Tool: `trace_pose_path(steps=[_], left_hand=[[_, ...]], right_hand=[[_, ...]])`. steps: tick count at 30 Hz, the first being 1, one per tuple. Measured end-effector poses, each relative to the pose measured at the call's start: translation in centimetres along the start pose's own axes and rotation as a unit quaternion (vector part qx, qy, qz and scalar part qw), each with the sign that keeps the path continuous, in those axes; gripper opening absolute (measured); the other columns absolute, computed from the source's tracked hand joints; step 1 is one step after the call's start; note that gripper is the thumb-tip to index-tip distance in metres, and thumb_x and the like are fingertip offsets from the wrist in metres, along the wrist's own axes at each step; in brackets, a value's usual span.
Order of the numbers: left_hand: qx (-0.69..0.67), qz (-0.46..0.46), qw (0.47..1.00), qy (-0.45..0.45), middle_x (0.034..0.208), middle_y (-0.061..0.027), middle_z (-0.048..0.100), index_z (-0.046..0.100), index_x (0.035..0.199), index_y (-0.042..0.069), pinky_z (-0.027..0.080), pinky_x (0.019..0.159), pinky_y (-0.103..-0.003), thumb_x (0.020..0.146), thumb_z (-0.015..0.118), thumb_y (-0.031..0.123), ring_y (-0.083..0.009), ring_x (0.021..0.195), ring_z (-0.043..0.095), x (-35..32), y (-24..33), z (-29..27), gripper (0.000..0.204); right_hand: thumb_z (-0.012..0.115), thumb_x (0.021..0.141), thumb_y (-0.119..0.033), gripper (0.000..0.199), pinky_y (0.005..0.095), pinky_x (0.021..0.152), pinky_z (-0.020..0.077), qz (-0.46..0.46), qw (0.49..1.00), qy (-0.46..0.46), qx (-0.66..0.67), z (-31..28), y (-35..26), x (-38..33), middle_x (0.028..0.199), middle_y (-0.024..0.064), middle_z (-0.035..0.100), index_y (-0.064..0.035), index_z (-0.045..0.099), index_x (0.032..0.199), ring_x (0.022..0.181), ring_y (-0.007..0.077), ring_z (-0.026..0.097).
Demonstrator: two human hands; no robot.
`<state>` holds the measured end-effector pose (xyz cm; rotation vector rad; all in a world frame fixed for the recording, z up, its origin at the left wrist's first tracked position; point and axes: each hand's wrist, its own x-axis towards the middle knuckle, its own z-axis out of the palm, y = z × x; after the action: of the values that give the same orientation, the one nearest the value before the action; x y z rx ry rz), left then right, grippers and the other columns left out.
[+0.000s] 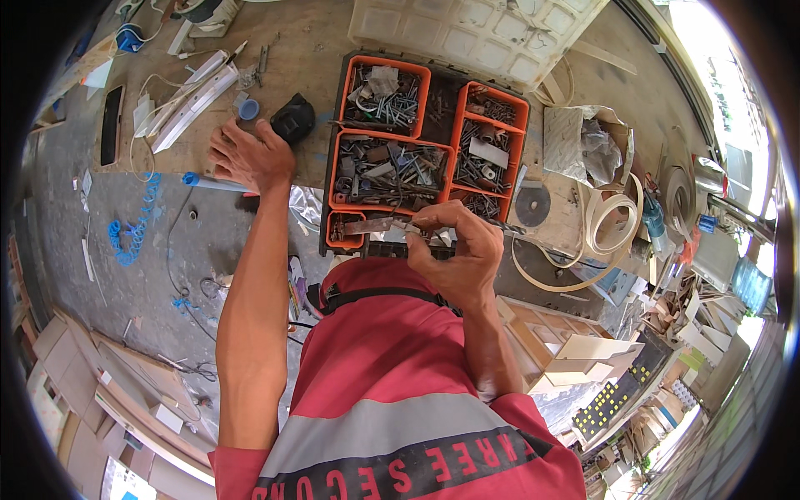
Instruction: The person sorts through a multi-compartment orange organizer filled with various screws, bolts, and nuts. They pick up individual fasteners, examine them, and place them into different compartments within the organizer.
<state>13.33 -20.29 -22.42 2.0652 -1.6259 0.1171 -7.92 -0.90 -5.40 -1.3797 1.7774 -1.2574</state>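
Observation:
My left hand [254, 157] lies on the workbench near its front edge, fingers loosely spread and nothing held. Just beside it are a black tape measure [293, 119] and a small blue round cap [248, 109]. My right hand [463, 250] pinches a small metal piece [412, 228] over the near edge of a black case with orange bins [454, 158]; its exact kind is too small to tell. A flat, worn metal strip [367, 226] shows next to those fingertips, over the small front bin. The bins hold mixed screws [390, 102], bolts and other hardware [389, 167].
The case's translucent lid [467, 37] stands open at the back. On the left are a phone [111, 125] and white strips with a cable [193, 100]. To the right are a box with plastic [588, 146], a cutting disc [532, 205] and coiled edging [612, 225].

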Motion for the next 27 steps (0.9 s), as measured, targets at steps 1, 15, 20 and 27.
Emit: trace_pose_path(steps=[1, 15, 20, 27], left_hand=[[0.003, -0.001, 1.000, -0.002, 0.138, -0.0137, 0.055, 0.060, 0.129, 0.011, 0.032, 0.104, -0.055, 0.095, 0.062, 0.042, -0.0382, 0.129, 0.044, 0.0, 0.0, -0.1, 0.046], [-0.006, 0.002, 1.000, 0.010, 0.137, -0.0138, 0.054, 0.060, 0.128, 0.009, 0.032, 0.103, -0.054, 0.095, 0.062, 0.042, -0.0384, 0.126, 0.044, 0.4, 0.4, 0.3, 0.046], [0.019, -0.006, 1.000, 0.000, 0.136, -0.0133, 0.053, 0.060, 0.127, 0.010, 0.031, 0.103, -0.053, 0.095, 0.063, 0.042, -0.0378, 0.126, 0.043, 0.3, 0.4, 0.5, 0.046], [-0.011, 0.003, 1.000, 0.010, 0.137, -0.0133, 0.053, 0.060, 0.128, 0.010, 0.031, 0.104, -0.053, 0.095, 0.063, 0.040, -0.0374, 0.126, 0.043, 0.3, 0.5, 0.3, 0.045]], right_hand=[[0.081, 0.073, 0.004, 0.027, 0.0285, 0.071, 0.0576, 0.010, 1.000, 0.001, 0.002, 0.0, -0.3, 0.0, 0.087, 0.0072, 0.076, -0.0016, 0.074, 0.098, 0.077, 0.0169, 0.074], [0.079, 0.083, 0.017, 0.028, 0.0302, 0.080, 0.0635, 0.058, 0.978, -0.063, 0.191, 0.0, -3.1, 0.5, 0.105, 0.0189, 0.078, 0.0093, 0.075, 0.110, 0.096, 0.0222, 0.078], [0.076, 0.085, 0.018, 0.026, 0.0341, 0.082, 0.0672, 0.009, 0.973, -0.062, 0.220, 0.3, -2.6, 0.3, 0.114, 0.0246, 0.074, 0.0101, 0.073, 0.109, 0.097, 0.0297, 0.079], [0.075, 0.084, 0.020, 0.024, 0.0371, 0.079, 0.0699, -0.086, 0.980, -0.046, 0.174, 0.0, -2.3, 0.3, 0.117, 0.0270, 0.067, 0.0096, 0.070, 0.105, 0.093, 0.0324, 0.079]])
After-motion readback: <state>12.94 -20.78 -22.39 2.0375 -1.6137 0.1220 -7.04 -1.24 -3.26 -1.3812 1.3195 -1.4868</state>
